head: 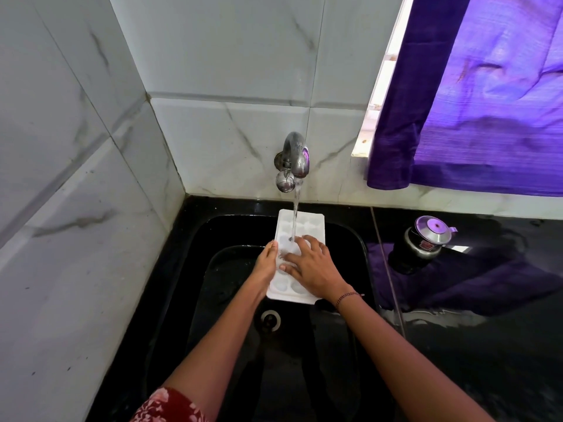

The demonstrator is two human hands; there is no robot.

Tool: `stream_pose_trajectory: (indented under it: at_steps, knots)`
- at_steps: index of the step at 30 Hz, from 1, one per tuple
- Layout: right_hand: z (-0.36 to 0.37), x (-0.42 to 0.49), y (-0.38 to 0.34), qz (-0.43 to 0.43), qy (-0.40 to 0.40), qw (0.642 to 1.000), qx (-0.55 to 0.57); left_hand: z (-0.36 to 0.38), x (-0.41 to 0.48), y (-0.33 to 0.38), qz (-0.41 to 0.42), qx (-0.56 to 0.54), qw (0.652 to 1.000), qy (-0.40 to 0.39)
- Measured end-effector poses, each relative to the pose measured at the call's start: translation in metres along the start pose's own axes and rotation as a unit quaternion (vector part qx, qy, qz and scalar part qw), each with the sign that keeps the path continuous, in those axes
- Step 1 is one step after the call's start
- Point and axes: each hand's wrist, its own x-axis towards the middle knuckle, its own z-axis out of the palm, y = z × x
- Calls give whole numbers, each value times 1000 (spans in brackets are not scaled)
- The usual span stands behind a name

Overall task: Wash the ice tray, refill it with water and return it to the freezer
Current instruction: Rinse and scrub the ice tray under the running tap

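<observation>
At the near edge a red floral sleeve (170,406) covers the left upper arm, and both bare forearms reach forward over a black sink (353,257). The round metal drain (270,320) lies between the arms, just short of the hands. A thin bracelet (347,296) circles the right wrist.

The left hand (268,264) grips the left long edge of the white ice tray (307,225), its fingers curled about the rim. The right hand (310,269) lies on top of the tray, its fingers spread and straight, pressing on the cups. The tray is held above the basin, its far end towards the wall.

A stream of water (295,208) falls into a cup just beyond the right fingertips, running from a metal tap (294,156) fixed to the marbled tiled wall (76,178). To the right, on the glossy black worktop (457,345), stands a lidded metal pot (426,239), well apart from the sink. Above it hangs a purple curtain (487,102).
</observation>
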Motion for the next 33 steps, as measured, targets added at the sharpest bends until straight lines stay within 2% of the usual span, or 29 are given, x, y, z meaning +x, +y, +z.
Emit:
stream_pose_trajectory:
  at_steps: [5,10,13,15,17,18,23,27,29,33]
  knots:
    - [3,5,-7,0,21,1000,0,-4,-4,0,39,-2,999,20]
    - [8,9,-4,-61,4,988,142,-17,-6,-5,121,83,987,60]
    - [16,7,-2,-48,-2,962,268,-22,-7,-7,143,158,974,75]
    - [22,4,-4,1,30,930,367,-24,-7,-7,161,217,959,88]
    - [24,0,-4,59,71,903,420,-28,-9,-8,172,264,944,95]
    - [25,-1,-3,75,77,902,417,-29,-10,-8,175,284,938,97]
    - [34,3,1,108,32,949,295,-33,-17,-12,195,382,898,101]
    - [35,9,0,111,19,970,215,-32,-24,-16,220,434,862,141]
    - [34,11,-2,107,12,975,195,-31,-29,-16,223,411,870,154]
    - [34,16,-7,100,-9,972,212,-32,-32,-15,179,303,925,142]
